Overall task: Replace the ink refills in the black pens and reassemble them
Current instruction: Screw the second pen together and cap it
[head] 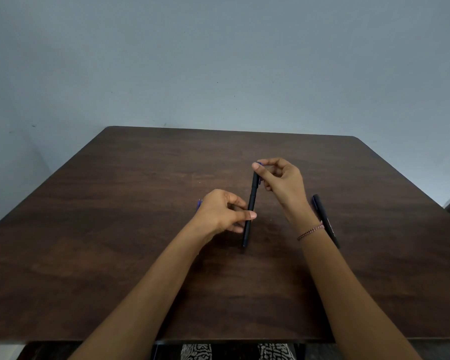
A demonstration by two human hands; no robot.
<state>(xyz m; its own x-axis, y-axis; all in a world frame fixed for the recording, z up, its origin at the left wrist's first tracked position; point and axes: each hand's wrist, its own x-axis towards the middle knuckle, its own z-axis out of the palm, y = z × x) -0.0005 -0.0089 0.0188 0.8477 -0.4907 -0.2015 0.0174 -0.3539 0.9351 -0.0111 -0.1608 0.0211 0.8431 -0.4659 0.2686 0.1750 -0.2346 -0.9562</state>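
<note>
Above the middle of the surface (115, 229), the left grip (221, 213) is pinching the barrel and the right grip (281, 181) the far, blue-tipped end of a black pen (252, 201), whose long axis is pointing away, leaning slightly right. Reassembly is judged unfinished: a second pen (322, 214) is lying beside the right wrist, and a small blue piece (199, 203) beside the left.

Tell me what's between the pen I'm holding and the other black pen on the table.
In the head view, the right hand and its braceleted wrist cross between the held pen and the lying pen; otherwise bare table.
</note>
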